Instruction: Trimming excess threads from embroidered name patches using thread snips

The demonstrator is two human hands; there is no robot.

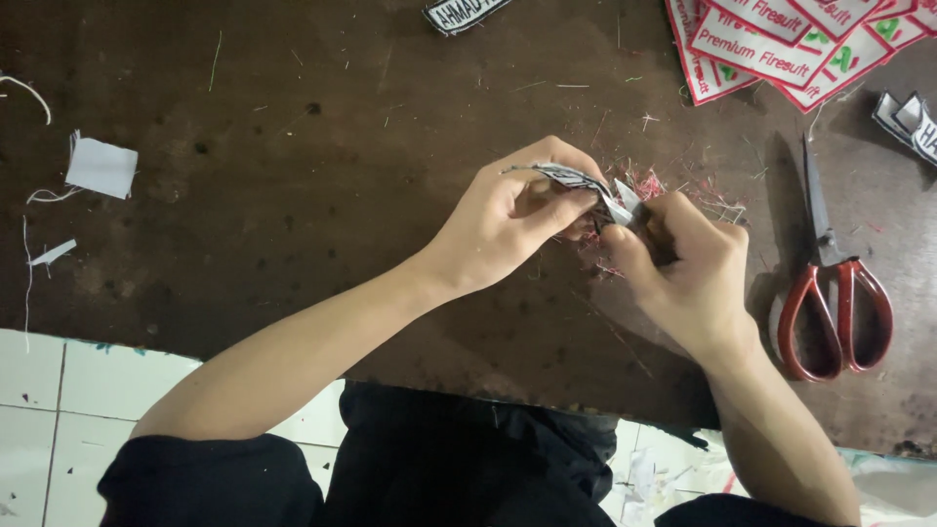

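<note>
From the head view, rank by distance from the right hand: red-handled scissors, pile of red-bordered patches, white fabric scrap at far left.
Measured from the right hand:
1. Red-handled scissors, just to its right.
2. Pile of red-bordered patches, up at the top right.
3. White fabric scrap, far across at the left.

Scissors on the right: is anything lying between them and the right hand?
Nothing visible does. The red-handled scissors lie flat on the dark table, just right of the right hand, with bare tabletop between. That hand and the left hand both pinch a small embroidered patch.
</note>
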